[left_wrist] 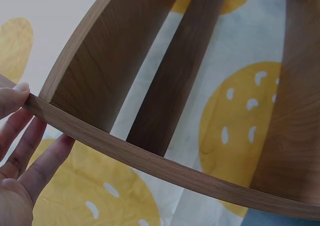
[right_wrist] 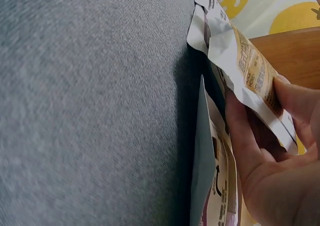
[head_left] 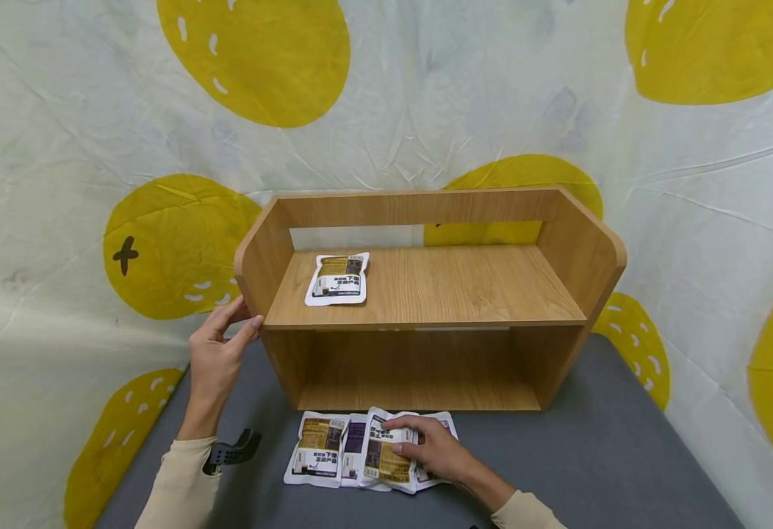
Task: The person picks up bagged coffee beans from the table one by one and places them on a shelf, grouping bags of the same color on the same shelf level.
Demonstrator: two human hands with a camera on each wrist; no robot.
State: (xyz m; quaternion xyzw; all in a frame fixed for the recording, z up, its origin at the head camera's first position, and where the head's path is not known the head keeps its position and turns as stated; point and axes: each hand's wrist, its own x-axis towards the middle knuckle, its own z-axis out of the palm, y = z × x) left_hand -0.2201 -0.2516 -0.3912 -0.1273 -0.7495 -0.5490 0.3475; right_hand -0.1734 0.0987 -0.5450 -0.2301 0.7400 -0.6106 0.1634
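A two-level wooden shelf (head_left: 452, 286) stands on the table. My left hand (head_left: 217, 360) grips its left side panel by the edge, with the thumb on one side and the fingers on the other in the left wrist view (left_wrist: 25, 171). In front of the shelf, my right hand (head_left: 442, 450) pinches a white pouch with a brown label (head_left: 386, 459) between thumb and fingers. The right wrist view shows this pouch (right_wrist: 255, 71) tilted up above other pouches. Beneath and beside it lie a brown-labelled pouch (head_left: 318, 450) and a purple-labelled pouch (head_left: 353, 441), partly covered.
One brown-labelled pouch (head_left: 337, 279) lies on the upper board's left part. Below is the lower compartment (head_left: 419, 371). A dark grey cloth (head_left: 624, 455) covers the table. Behind hangs a pale curtain (head_left: 393, 154) with yellow fruit shapes.
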